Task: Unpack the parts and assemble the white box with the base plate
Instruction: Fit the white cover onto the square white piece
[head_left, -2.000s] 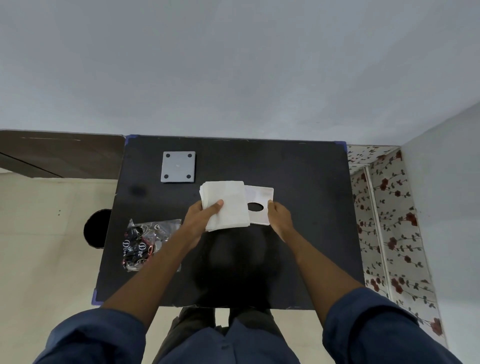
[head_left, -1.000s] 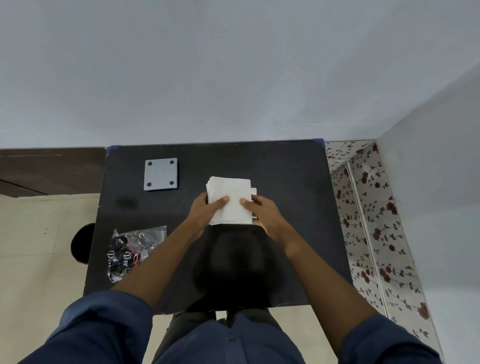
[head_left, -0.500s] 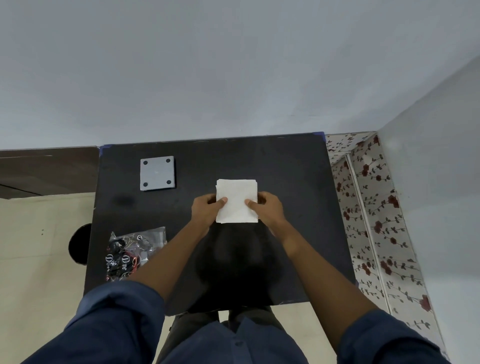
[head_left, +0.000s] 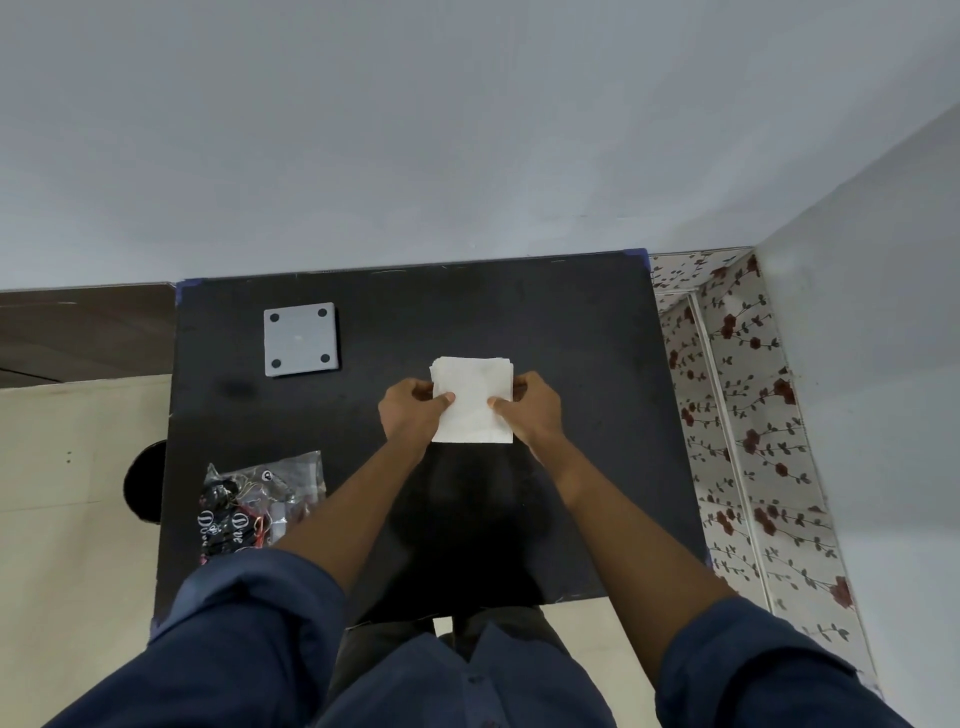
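A stack of white square box panels (head_left: 471, 399) lies at the middle of the black table (head_left: 571, 364). My left hand (head_left: 410, 413) grips its left edge, thumb on top. My right hand (head_left: 530, 410) grips its right edge the same way. The panels are squared into one neat pile, so the panel with the round hole is hidden. The grey base plate (head_left: 300, 339), with a dark hole at each corner, lies flat at the table's far left, apart from both hands.
A clear plastic bag (head_left: 257, 501) of small dark and red parts sits near the table's front left. A wall stands right behind the table. Flowered wallpaper (head_left: 737, 415) runs along the right side. A dark round object (head_left: 145, 480) is on the floor at left.
The panel with the round hole, held apart at the right before, has been slid onto the pile. Both hands have closed in and squared the stack at the table's middle.
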